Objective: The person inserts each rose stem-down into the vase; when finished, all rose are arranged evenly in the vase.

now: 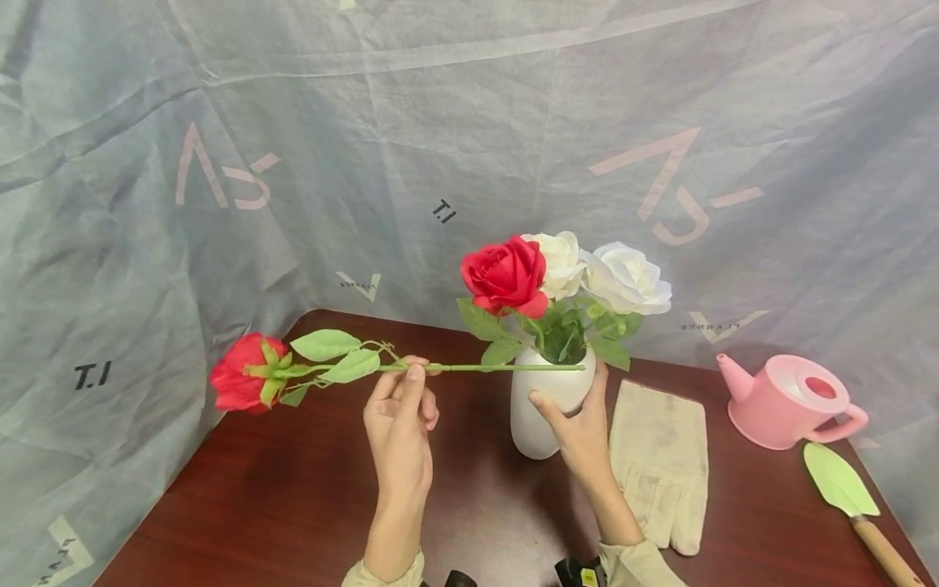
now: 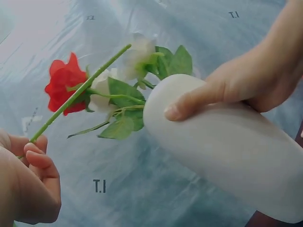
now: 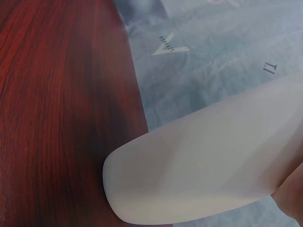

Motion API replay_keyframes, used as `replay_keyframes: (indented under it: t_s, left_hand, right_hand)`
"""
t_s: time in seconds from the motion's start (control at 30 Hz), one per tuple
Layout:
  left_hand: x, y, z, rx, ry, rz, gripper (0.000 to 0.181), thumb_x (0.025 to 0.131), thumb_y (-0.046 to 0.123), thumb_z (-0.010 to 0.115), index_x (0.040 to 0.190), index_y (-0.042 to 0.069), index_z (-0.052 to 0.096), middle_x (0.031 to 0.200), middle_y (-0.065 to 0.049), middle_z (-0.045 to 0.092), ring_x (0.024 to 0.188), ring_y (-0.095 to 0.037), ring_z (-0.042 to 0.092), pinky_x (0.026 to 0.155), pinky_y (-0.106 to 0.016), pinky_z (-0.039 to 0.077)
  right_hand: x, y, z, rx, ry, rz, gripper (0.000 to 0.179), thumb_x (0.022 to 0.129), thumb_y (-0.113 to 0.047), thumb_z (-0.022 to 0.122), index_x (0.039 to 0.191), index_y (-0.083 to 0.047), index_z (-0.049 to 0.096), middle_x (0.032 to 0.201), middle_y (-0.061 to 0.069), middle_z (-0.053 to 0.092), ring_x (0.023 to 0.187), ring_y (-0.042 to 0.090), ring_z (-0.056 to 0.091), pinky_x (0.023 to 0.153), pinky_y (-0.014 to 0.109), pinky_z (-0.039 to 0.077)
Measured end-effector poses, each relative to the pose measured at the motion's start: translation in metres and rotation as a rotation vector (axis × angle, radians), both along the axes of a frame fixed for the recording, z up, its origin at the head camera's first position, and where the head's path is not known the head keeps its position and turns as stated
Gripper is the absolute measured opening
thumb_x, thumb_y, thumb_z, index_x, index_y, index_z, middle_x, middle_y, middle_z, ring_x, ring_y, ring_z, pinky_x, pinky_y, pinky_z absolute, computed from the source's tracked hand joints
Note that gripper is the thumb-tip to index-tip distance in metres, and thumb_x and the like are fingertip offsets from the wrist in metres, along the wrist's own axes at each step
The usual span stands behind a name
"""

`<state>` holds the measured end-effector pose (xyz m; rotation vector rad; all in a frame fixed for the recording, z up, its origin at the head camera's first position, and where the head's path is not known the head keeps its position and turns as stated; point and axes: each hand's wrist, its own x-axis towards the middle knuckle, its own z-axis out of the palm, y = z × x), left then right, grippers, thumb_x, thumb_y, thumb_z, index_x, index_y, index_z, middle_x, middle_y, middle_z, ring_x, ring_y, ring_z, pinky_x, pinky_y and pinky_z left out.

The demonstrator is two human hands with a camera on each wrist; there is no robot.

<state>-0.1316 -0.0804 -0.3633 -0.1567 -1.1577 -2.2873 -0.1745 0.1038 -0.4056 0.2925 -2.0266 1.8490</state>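
My left hand point(image 1: 402, 432) pinches the green stem of a red artificial rose point(image 1: 245, 372) between thumb and fingers. The rose lies level, its bloom to the left and the stem's bare end in front of the vase mouth. With my right hand point(image 1: 590, 436) I grip the upper side of a white vase point(image 1: 531, 416), thumb across its front. Another red rose point(image 1: 506, 275) and two white roses point(image 1: 628, 279) stand in the vase, leaves around its rim. The left wrist view shows the pinched stem point(image 2: 80, 90) apart from the vase point(image 2: 227, 146). The vase's lower end point(image 3: 142, 184) is at the table in the right wrist view.
Beige work gloves point(image 1: 656, 465) lie right of the vase on the dark red wooden table point(image 1: 293, 497). Farther right are a pink watering can point(image 1: 781, 403) and a green trowel point(image 1: 839, 481) with a wooden handle. Grey printed cloth point(image 1: 411, 163) hangs behind the table.
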Motion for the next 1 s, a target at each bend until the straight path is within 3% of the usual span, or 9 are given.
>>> replay_keyframes:
  t_s: [0.27, 0.57, 0.73, 0.8, 1.0]
  left_hand:
    - [-0.01, 0.008, 0.003, -0.101, -0.007, 0.165, 0.013, 0.091, 0.005, 0.058, 0.096, -0.007, 0.058, 0.084, -0.008, 0.06, 0.049, -0.009, 0.039, 0.044, -0.016, 0.031]
    - [-0.018, 0.019, 0.009, -0.254, -0.015, 0.275, 0.017, 0.091, 0.005, 0.057, 0.095, -0.011, 0.058, 0.082, -0.009, 0.062, 0.049, -0.007, 0.04, 0.043, -0.018, 0.031]
    - [-0.021, 0.026, 0.011, -0.309, -0.015, 0.284, 0.016, 0.092, 0.006, 0.056, 0.094, -0.01, 0.059, 0.079, -0.004, 0.059, 0.048, -0.008, 0.039, 0.044, -0.019, 0.033]
    - [-0.022, 0.028, 0.012, -0.321, -0.007, 0.28, 0.015, 0.093, 0.007, 0.056, 0.094, -0.008, 0.06, 0.08, -0.007, 0.059, 0.05, -0.008, 0.039, 0.045, -0.02, 0.032]
    - [-0.025, 0.035, 0.012, -0.389, 0.008, 0.288, 0.014, 0.093, 0.007, 0.057, 0.095, -0.006, 0.061, 0.082, -0.012, 0.061, 0.06, -0.01, 0.052, 0.053, -0.02, 0.04]
  right_hand:
    - [0.0, -0.001, 0.0, -0.001, -0.004, -0.003, 0.086, 0.076, -0.002, 0.074, 0.144, -0.011, 0.022, 0.125, 0.007, 0.044, 0.103, 0.018, 0.047, 0.082, 0.03, 0.041]
    - [0.0, -0.001, 0.0, 0.019, 0.018, -0.019, 0.087, 0.076, -0.001, 0.074, 0.144, -0.01, 0.022, 0.126, 0.009, 0.043, 0.102, 0.017, 0.047, 0.081, 0.027, 0.041]
    - [0.001, 0.0, 0.0, 0.011, 0.009, -0.021, 0.086, 0.076, -0.001, 0.074, 0.144, -0.009, 0.022, 0.125, 0.008, 0.044, 0.101, 0.017, 0.048, 0.081, 0.027, 0.041]
    - [0.0, 0.0, 0.0, 0.009, 0.013, -0.02, 0.085, 0.076, 0.0, 0.074, 0.143, -0.009, 0.022, 0.125, 0.008, 0.044, 0.102, 0.017, 0.048, 0.081, 0.027, 0.041]
    - [-0.001, -0.001, -0.001, 0.02, 0.035, -0.012, 0.086, 0.076, 0.0, 0.074, 0.144, -0.012, 0.022, 0.128, 0.007, 0.042, 0.104, 0.017, 0.047, 0.083, 0.026, 0.04]
